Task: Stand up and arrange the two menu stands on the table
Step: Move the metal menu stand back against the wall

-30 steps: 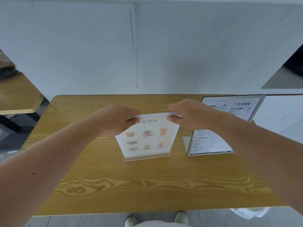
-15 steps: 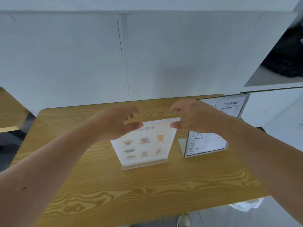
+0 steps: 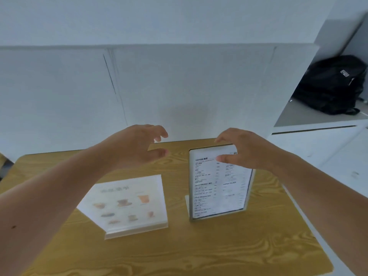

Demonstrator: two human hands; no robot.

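Two menu stands sit on the wooden table (image 3: 249, 251), side by side near its middle. The picture menu (image 3: 127, 204), at about 7 o'clock from the frame's centre, leans back on its clear base with its printed face toward the camera and its long axis running left to right. The text menu (image 3: 217, 184), at 5 o'clock, stands upright with its long axis vertical, its face also toward the camera; a gap of bare wood separates the two.

The table's far edge meets a white partition (image 3: 179, 86); its right edge lies just past the text menu, and open tabletop runs along the near side.

The left hand (image 3: 135, 146) hovers above the picture menu, fingers spread and curled, holding nothing. The right hand (image 3: 243, 150) is half open at the text menu's top right corner, thumb in front of the face; whether it grips the stand cannot be told.

One black backpack (image 3: 332, 84) rests at 2 o'clock.
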